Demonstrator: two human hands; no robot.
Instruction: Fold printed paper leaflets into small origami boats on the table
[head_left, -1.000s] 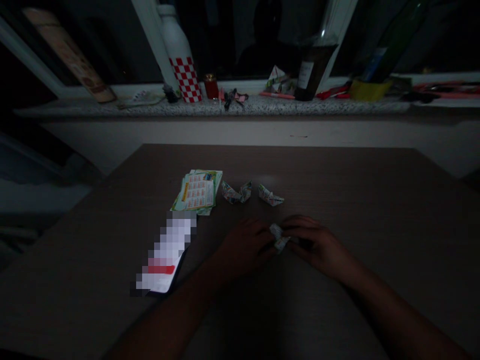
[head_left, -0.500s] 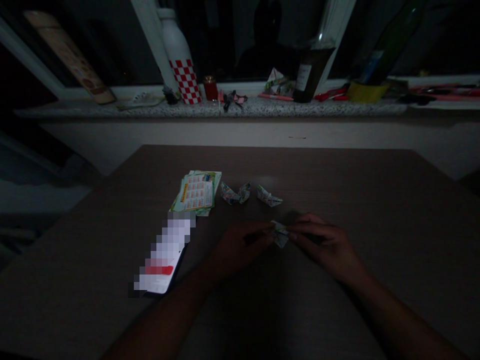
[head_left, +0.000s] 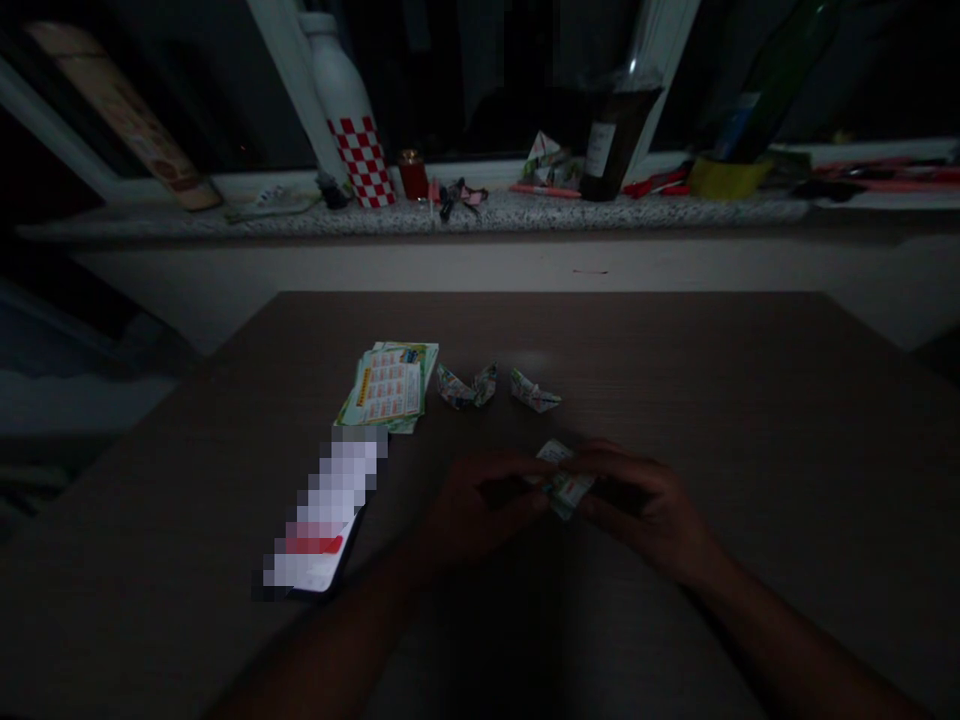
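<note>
Between my two hands is a small folded piece of printed paper (head_left: 568,492), held just above the table. My left hand (head_left: 480,505) pinches its left edge with thumb and fingers. My right hand (head_left: 649,505) grips the right side, its fingers lying across the upper part. Beyond the hands stand small folded paper boats: a pair side by side (head_left: 466,388) and another boat (head_left: 534,392) to their right. Left of these lies a stack of printed paper sheets (head_left: 390,388). The room is dim, so the finer folds cannot be made out.
A phone (head_left: 322,515) with a lit, blurred screen lies left of my left forearm on the wooden table (head_left: 675,350). Along the stone windowsill (head_left: 495,212) stand a red-and-white checked bottle (head_left: 364,160), a small red jar (head_left: 412,176), a dark bottle (head_left: 604,160) and pens.
The folded paper has turned in my fingers and now shows a wider, flatter face. My right fingers have shifted left over it. The whole view has moved slightly.
</note>
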